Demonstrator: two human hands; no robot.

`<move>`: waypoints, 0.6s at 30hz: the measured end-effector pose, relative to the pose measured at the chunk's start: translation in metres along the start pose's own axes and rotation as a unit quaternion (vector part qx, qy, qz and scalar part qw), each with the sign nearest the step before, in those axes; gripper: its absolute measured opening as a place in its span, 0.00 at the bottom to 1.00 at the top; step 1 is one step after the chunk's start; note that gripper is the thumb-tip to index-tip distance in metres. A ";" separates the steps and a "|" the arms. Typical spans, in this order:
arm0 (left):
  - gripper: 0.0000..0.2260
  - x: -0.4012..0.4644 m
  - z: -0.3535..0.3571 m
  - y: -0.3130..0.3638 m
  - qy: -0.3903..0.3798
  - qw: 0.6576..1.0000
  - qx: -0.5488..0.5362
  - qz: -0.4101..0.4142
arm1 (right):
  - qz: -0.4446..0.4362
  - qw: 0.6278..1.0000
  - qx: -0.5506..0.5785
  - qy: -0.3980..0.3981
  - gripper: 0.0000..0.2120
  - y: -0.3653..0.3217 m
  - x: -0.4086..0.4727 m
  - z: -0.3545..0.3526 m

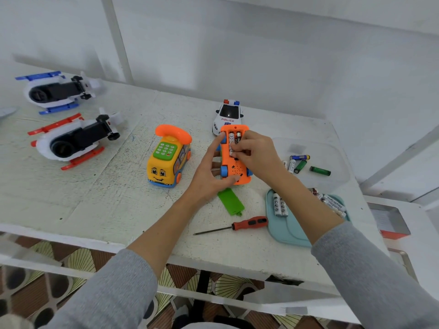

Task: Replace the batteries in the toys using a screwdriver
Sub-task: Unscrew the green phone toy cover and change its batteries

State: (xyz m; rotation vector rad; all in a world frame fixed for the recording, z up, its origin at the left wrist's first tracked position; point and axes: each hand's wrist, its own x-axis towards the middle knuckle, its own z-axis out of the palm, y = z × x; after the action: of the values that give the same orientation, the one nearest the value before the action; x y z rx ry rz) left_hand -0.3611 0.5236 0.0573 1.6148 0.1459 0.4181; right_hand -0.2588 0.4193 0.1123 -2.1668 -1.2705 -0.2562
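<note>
An orange toy bus (234, 170) lies upside down on the table, its battery bay open with batteries (234, 138) showing inside. My left hand (209, 169) grips the bus from the left, index finger on a front wheel and thumb at the rear edge. My right hand (255, 153) rests over the bay, fingertips curled onto a battery. The green battery cover (231, 201) lies just in front of the bus. A red-handled screwdriver (237, 225) lies loose near the table's front edge.
A teal tray (285, 231) with white batteries (279, 206) sits at the right front, a clear lid (337, 162) with used batteries behind it. A yellow phone bus (168, 157), a police car (228, 115) and two helicopters (71, 138) (59, 91) stand further left and back.
</note>
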 end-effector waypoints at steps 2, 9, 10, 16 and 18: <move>0.43 0.000 0.001 0.000 0.001 1.000 0.005 0.002 | 0.000 1.000 -0.001 -0.006 0.02 -0.001 0.000 -0.001; 0.42 0.001 -0.001 -0.002 0.012 1.000 -0.009 -0.002 | 0.049 0.996 0.006 -0.070 0.12 -0.009 -0.008 -0.020; 0.41 0.000 -0.001 -0.002 0.023 1.000 -0.011 0.002 | 0.067 0.996 0.022 -0.062 0.11 -0.011 -0.013 -0.024; 0.38 -0.001 -0.003 0.002 0.094 0.995 -0.030 0.023 | 0.176 0.966 0.110 -0.155 0.04 -0.015 -0.057 -0.025; 0.37 -0.001 -0.004 0.002 0.103 0.994 -0.029 0.022 | 0.179 0.963 0.087 -0.180 0.06 -0.016 -0.065 -0.018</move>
State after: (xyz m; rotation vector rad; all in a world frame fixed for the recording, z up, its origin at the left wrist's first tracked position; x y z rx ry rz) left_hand -0.3642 0.5269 0.0591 1.5172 0.2521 0.6187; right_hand -0.3035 0.3671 0.1043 -2.3009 -1.0088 0.4003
